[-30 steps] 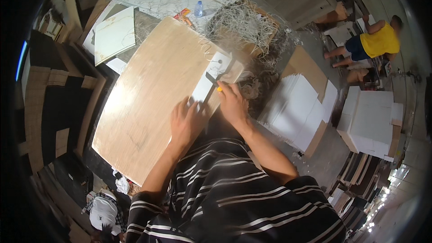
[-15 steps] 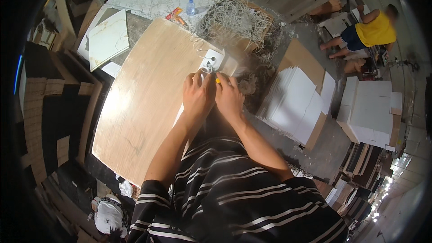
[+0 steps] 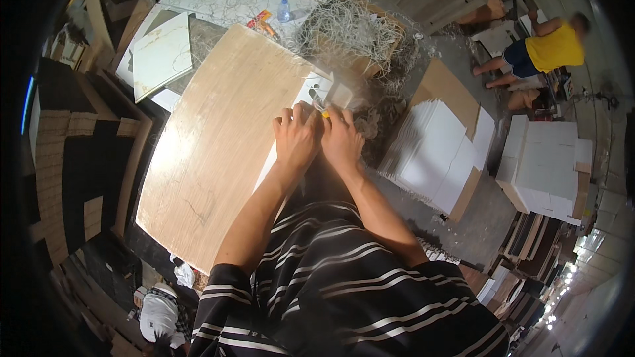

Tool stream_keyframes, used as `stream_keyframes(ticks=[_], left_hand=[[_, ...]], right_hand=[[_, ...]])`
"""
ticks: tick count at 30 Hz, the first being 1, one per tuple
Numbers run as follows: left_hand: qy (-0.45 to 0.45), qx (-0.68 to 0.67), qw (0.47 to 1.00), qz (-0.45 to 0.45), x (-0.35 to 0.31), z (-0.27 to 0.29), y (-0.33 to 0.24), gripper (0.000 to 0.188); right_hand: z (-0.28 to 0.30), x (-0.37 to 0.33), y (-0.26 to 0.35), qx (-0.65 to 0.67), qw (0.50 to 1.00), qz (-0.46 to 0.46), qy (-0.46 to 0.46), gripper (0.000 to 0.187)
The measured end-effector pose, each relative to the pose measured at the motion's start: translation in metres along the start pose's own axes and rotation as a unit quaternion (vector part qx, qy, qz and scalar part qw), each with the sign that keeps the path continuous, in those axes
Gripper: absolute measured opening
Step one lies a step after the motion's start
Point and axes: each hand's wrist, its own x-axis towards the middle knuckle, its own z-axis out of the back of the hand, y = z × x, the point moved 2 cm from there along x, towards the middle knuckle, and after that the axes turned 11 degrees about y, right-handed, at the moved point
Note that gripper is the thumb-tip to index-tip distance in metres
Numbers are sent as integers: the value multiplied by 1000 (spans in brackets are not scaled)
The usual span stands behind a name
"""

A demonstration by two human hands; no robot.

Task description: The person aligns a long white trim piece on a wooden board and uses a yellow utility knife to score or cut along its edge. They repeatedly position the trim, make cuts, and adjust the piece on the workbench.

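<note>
This is a workshop. You can see a big wooden board (image 3: 218,139), a stack of white sheets (image 3: 430,155), a messy heap of curly strips (image 3: 357,33) and long wood pieces (image 3: 96,6).

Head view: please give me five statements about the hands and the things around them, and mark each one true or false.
1. The left hand is close beside the right hand. True.
2. A bottle is beyond the wood-grain panel. True.
3. The right hand holds the bottle. False: a yellow piece shows at its fingertips.
4. The wood-grain panel lies mostly right of both hands. False: mostly left.
5. Tangled pale strips lie beyond the hands. True.
</note>
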Motion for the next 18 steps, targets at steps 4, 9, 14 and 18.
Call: stream_keyframes(ticks=[4, 9, 14, 18], left_hand=[[-57, 51, 997, -20, 5, 7, -5, 44], [-32, -15, 999, -39, -7, 9, 5, 54], [-75, -102, 992, -24, -11, 6, 14, 46], [-77, -107, 991, -9, -10, 3, 13, 43]], right_hand=[[3, 9, -14, -40, 999, 27, -5, 36], [3, 11, -22, 9, 998, 58, -32, 34], [1, 3, -21, 6, 998, 61, -4, 35], [8, 5, -25, 19, 999, 49, -14, 36]])
